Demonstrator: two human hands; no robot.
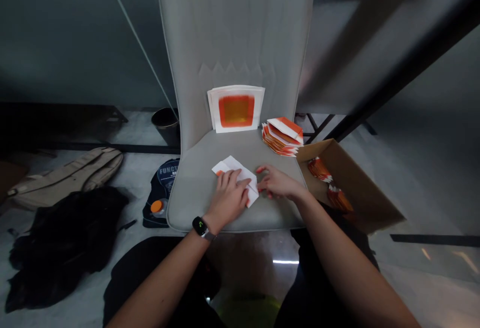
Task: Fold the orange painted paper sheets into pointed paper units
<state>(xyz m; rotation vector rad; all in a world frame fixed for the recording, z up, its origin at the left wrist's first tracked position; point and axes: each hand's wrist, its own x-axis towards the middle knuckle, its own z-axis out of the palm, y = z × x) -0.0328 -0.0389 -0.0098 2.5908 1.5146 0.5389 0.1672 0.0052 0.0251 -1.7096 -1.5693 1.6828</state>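
Note:
A partly folded sheet of white paper [242,168] with small orange patches lies on the seat of a grey chair. My left hand [230,195], with a watch at the wrist, rests on it, fingers stretched out and pressing it to the seat. By the paper's right corner is my right hand [279,182], its bent fingers apart and holding nothing that I can see. Against the backrest leans a stack of white sheets [258,110] with an orange and gold square. To its right sits a pile of folded orange-and-white papers [283,135].
A cardboard box [360,190] with more folded orange pieces stands right of the chair [198,155]. On the floor at left are a beige bag [82,170], a dark heap of fabric [67,238], an orange-capped bottle [157,207] and a black bin [167,125].

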